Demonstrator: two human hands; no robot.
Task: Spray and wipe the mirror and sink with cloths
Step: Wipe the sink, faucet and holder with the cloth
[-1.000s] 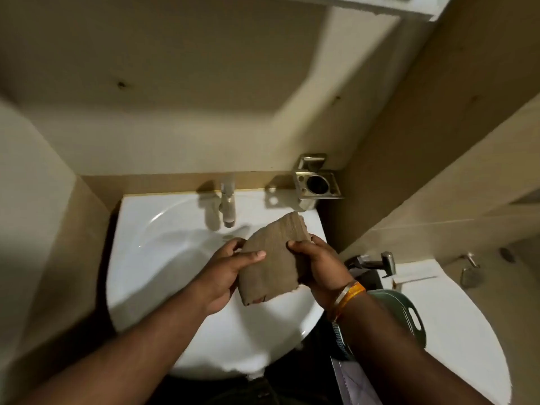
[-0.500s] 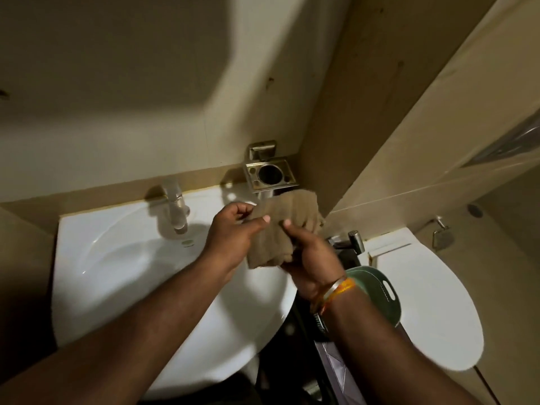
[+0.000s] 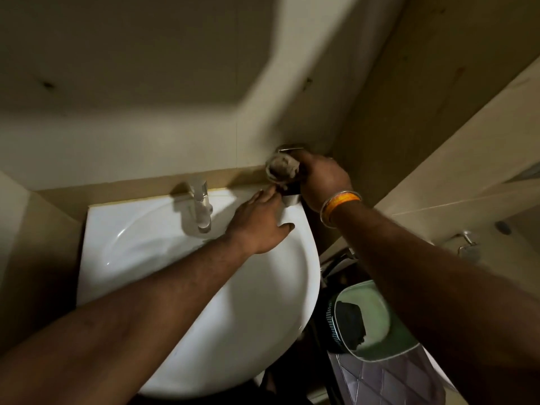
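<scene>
The right hand (image 3: 323, 178) held the brown cloth (image 3: 282, 169) bunched up at the metal holder (image 3: 287, 149) on the wall, just above the back right corner of the sink (image 3: 263, 317). Its fingers were curled round the cloth, which seemed to be pushed into the holder. The left hand (image 3: 260, 226) lay over the rim of the sink beside the tap (image 3: 201, 209), fingers straight and close together; the tips reached toward the cloth, but I could not tell if they touched it.

As a judgement, the task was near its end or between two steps: the cloth was being put away or taken, not rubbed on a surface. The sink looked white and clean, but this view could not show if it was wiped. No mirror and no spray bottle was in view, so their part stayed unknown. A green basket (image 3: 377, 317) stood low at the right.
</scene>
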